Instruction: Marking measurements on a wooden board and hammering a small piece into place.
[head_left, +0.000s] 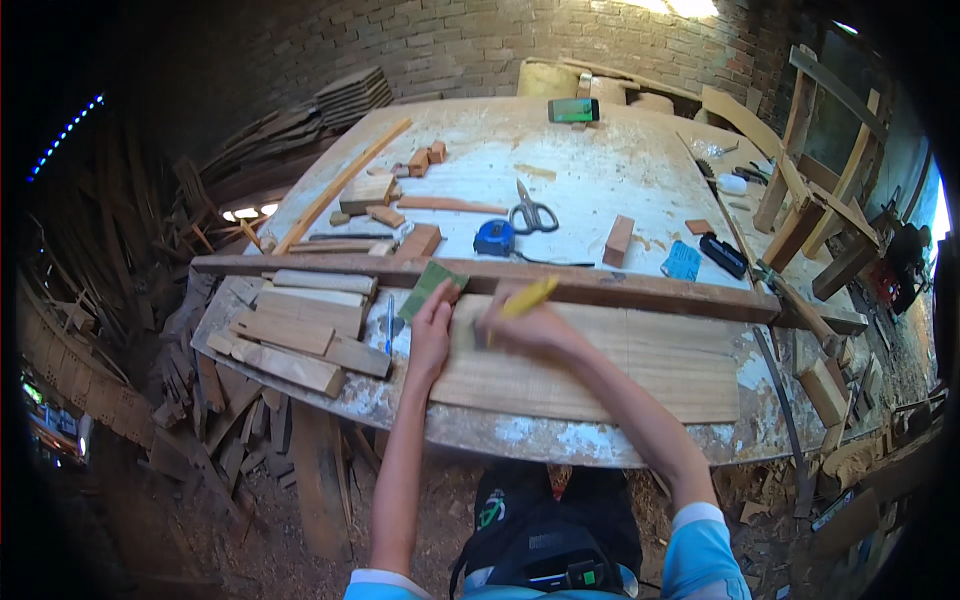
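Mid-frame, we are seeing the left hand (432, 322) pinching a green sheet (428, 281), probably light, flexible, best edge-held; blurred right hand (528, 327) is gripping a yellow tool (529, 296).

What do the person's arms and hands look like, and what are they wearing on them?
Both arms have light blue sleeves edged with a white band. Below the sleeves, the forearms are bare. The left hand is bare, with no glove. The right hand looks gloveless too, but it's blurry, so its small details are hard to see.
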